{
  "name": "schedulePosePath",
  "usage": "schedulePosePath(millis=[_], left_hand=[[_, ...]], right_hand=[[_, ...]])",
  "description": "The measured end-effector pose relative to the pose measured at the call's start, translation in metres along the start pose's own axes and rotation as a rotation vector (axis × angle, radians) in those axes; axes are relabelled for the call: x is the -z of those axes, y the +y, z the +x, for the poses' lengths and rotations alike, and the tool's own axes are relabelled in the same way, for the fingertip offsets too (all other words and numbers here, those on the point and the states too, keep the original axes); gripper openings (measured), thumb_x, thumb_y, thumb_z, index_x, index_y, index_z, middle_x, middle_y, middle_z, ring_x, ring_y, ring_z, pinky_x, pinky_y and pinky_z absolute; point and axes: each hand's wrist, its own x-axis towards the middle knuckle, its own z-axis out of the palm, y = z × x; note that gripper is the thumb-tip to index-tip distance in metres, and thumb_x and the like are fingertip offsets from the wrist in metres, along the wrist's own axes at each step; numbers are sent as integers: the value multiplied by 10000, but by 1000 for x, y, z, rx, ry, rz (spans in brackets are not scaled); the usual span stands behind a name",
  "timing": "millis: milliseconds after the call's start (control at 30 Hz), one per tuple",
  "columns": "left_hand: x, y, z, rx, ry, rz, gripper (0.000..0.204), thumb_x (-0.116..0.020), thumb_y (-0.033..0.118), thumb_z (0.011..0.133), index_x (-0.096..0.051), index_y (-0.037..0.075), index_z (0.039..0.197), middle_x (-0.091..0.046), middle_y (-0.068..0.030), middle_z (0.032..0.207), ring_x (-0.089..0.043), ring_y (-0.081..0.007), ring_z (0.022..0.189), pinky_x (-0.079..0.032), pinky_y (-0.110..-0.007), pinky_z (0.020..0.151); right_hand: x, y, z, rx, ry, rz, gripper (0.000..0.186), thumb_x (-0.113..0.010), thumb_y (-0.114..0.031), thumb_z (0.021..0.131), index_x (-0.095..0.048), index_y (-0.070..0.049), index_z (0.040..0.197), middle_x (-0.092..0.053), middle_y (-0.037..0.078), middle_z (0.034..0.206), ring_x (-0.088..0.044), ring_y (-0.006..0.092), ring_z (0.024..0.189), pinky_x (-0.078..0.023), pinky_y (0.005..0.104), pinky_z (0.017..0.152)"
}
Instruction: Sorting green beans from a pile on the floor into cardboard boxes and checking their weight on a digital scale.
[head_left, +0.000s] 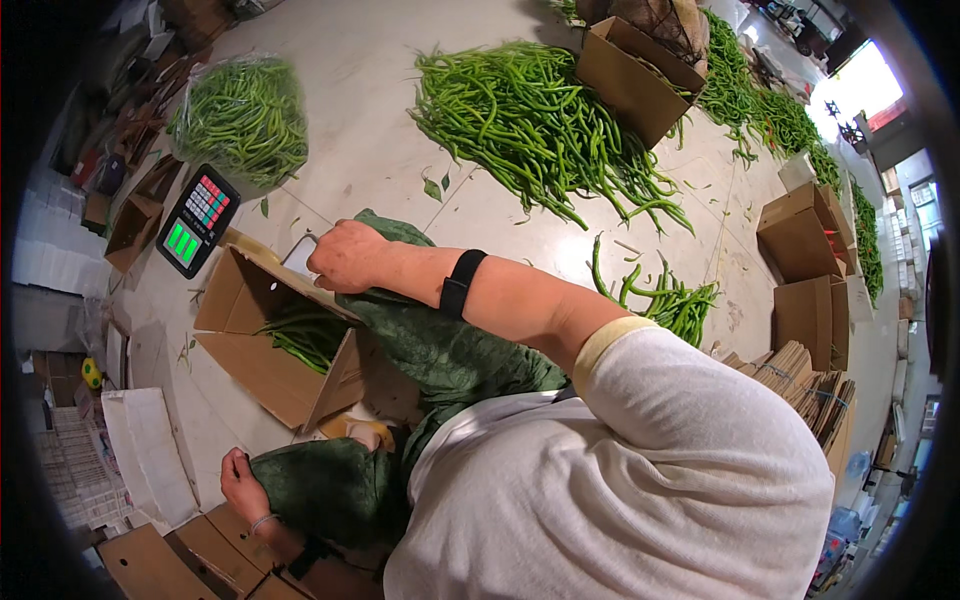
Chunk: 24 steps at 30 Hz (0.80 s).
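Note:
My right hand (pixel 345 257) is closed by the far edge of an open cardboard box (pixel 262 372). A pale flat thing with a rounded corner (pixel 299 256) shows next to its fingers; I cannot make out whether they grip it. Long green peppers (pixel 308 338) lie inside the box, which is tilted on its side. Beyond the box is a scale's display panel (pixel 200 220) with lit green readouts and coloured keys. My left hand (pixel 243 487), with a bracelet at the wrist, hangs beside my green-clad knee. Its fingers are curled in and no object shows in them.
A clear bag of green peppers (pixel 245 118) stands at the far left. A large pepper heap (pixel 530 120) spreads over the floor ahead, with a cardboard box (pixel 638 80) at its edge. A smaller pile (pixel 680 308) lies to the right, near stacked flattened cardboard (pixel 785 370).

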Motion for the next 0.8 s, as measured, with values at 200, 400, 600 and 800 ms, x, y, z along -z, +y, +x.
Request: schedulePosePath(millis=[200,400,600,800], left_hand=[[-5,6,5,27,-3,-22,273,-522,211,911,-607,-37,985,-637,-132,862,-591,-208,794,-461,-313,759],[-7,2,3,50,-19,-100,282,-523,211,919,-602,-48,999,-624,-123,888,-602,-205,807,-469,-308,769],[0,-26,11,68,-11,-175,302,-526,231,927,-601,-52,999,-615,-124,876,-598,-198,810,-474,-309,763],[6,-51,34,95,-62,-185,309,-516,236,934,-595,-60,980,-601,-89,831,-552,-177,780,-443,-306,745]], right_hand=[[2,8,0,-15,-3,0,264,-570,-326,797,-666,-86,847,-654,126,806,-625,307,832,-463,409,764],[19,70,-32,-128,327,645,287,-605,-317,829,-664,-61,943,-665,119,886,-624,284,853,-486,366,759],[-28,198,-164,-689,439,669,300,-603,-289,822,-660,-2,888,-665,124,788,-636,187,729,-486,301,674],[-132,293,-345,-1463,187,369,358,-636,-338,719,-674,-21,880,-668,191,858,-628,348,890,-494,410,798]])
